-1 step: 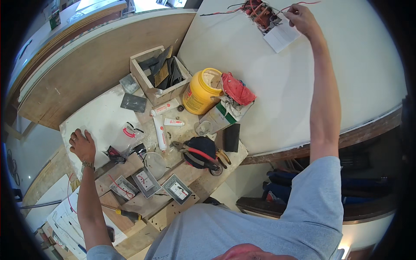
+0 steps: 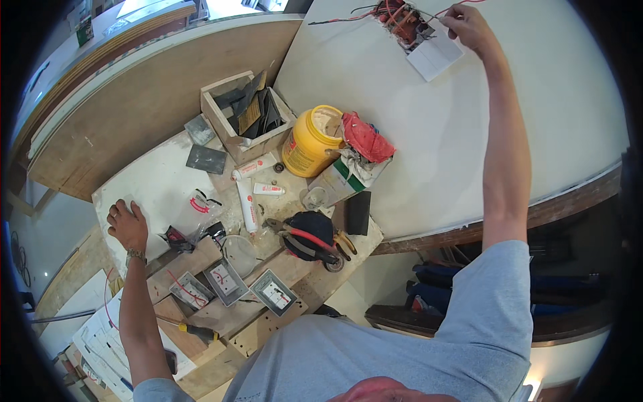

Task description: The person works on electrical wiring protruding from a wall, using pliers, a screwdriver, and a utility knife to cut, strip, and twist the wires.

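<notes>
My right hand (image 2: 467, 28) reaches up to the white wall, its fingers pinched on an electrical wire (image 2: 434, 16) that comes out of a wall opening (image 2: 402, 23). A red wire end (image 2: 462, 4) sticks out past the fingers. Several loose wires crowd the opening, and other wire ends (image 2: 335, 22) stretch out to its left. Just below hangs a white switch plate (image 2: 434, 56), close under the hand. My left hand (image 2: 127, 224) rests on the white worktop (image 2: 154, 167) at the left, fingers apart and holding nothing.
The cluttered bench holds a wooden box (image 2: 261, 141) of dark sheets, a yellow tub (image 2: 311, 144), a red cloth (image 2: 367, 137), white tubes (image 2: 248, 204), red-handled pliers (image 2: 308, 241), switch boxes (image 2: 274, 291) and a screwdriver (image 2: 199, 332). A wooden partition (image 2: 167, 87) curves behind.
My right hand and the red wire end have shifted slightly left, while the right forearm has swung a little right. My left hand stays in place.
</notes>
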Available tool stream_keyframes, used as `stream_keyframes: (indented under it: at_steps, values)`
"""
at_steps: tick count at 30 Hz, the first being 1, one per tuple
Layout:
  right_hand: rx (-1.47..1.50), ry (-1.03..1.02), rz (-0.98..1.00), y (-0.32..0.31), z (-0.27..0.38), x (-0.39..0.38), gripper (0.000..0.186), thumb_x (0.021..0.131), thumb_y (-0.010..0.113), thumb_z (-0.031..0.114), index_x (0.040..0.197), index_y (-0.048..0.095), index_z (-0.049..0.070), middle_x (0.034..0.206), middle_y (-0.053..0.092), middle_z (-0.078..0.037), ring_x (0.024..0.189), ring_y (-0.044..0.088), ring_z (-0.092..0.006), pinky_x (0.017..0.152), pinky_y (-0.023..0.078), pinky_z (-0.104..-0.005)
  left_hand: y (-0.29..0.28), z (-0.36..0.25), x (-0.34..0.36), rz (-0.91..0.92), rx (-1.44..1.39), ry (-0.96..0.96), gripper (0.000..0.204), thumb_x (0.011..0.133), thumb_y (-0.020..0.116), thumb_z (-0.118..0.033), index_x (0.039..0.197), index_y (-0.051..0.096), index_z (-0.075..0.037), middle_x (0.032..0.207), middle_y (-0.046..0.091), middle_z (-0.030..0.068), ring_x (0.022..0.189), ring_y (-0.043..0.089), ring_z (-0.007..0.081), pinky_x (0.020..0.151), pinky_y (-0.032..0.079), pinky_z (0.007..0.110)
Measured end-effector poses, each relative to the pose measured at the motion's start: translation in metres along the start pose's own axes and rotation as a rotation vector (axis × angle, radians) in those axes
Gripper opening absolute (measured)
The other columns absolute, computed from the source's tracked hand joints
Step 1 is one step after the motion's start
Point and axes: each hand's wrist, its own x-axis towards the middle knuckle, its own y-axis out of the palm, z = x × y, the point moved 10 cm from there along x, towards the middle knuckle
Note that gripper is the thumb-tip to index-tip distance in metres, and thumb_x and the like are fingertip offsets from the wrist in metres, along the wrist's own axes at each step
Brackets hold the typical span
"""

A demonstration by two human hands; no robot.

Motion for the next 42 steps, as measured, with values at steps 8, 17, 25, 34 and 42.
stream_keyframes:
  at_steps: [8, 17, 25, 34, 42]
  values:
    - [-0.19, -0.058, -0.165, 0.061, 0.036, -0.039, 0.038, 0.092, 0.059, 0.026, 0.118, 0.059, -0.003, 0.108, 0.07, -0.032, 0.108, 0.068, -0.0448, 0.093, 0.053, -0.0532, -0.001, -0.001, 0.0, 0.012, 0.019, -0.011, 0.039, 0.103, 0.051, -0.042, 0.128, 0.053, -0.012, 0.134, 0.055, 0.0131, 0.127, 0.049, 0.0359, 0.096, 0.041, 0.058]
    - [-0.108, -0.156, -0.01, 0.029, 0.029, -0.016, 0.036, 0.093, 0.063, 0.028, 0.106, 0.06, -0.006, 0.093, 0.07, -0.029, 0.09, 0.068, -0.0407, 0.081, 0.053, -0.049, 0.001, 0.001, 0.0, 0.011, 0.003, -0.014, 0.039, 0.103, 0.051, -0.041, 0.128, 0.054, -0.012, 0.135, 0.055, 0.0128, 0.128, 0.049, 0.035, 0.097, 0.04, 0.058]
    - [-0.182, -0.133, 0.098, -0.017, 0.047, -0.014, 0.024, 0.087, 0.072, 0.022, 0.09, 0.071, -0.002, 0.082, 0.072, -0.014, 0.076, 0.068, -0.023, 0.068, 0.055, -0.0391, -0.001, -0.002, 0.0, -0.023, 0.014, 0.002, 0.038, 0.103, 0.051, -0.041, 0.128, 0.054, -0.012, 0.133, 0.056, 0.0124, 0.127, 0.049, 0.0352, 0.096, 0.04, 0.058]
    - [-0.064, 0.008, -0.268, 0.063, 0.017, -0.053, 0.044, 0.098, 0.059, 0.034, 0.112, 0.054, -0.007, 0.097, 0.07, -0.035, 0.1, 0.069, -0.0489, 0.089, 0.054, -0.053, -0.003, -0.001, -0.001, -0.045, 0.016, -0.005, 0.038, 0.102, 0.052, -0.041, 0.127, 0.054, -0.012, 0.132, 0.056, 0.0115, 0.126, 0.05, 0.0345, 0.097, 0.04, 0.057]
    - [0.116, 0.106, -0.388, 0.084, 0.033, -0.077, 0.04, 0.1, 0.053, 0.026, 0.113, 0.05, -0.012, 0.1, 0.068, -0.038, 0.099, 0.067, -0.053, 0.089, 0.053, -0.0559, -0.003, 0.0, 0.0, -0.013, -0.012, -0.026, 0.037, 0.103, 0.052, -0.041, 0.127, 0.054, -0.012, 0.132, 0.056, 0.0118, 0.127, 0.049, 0.0343, 0.097, 0.04, 0.056]
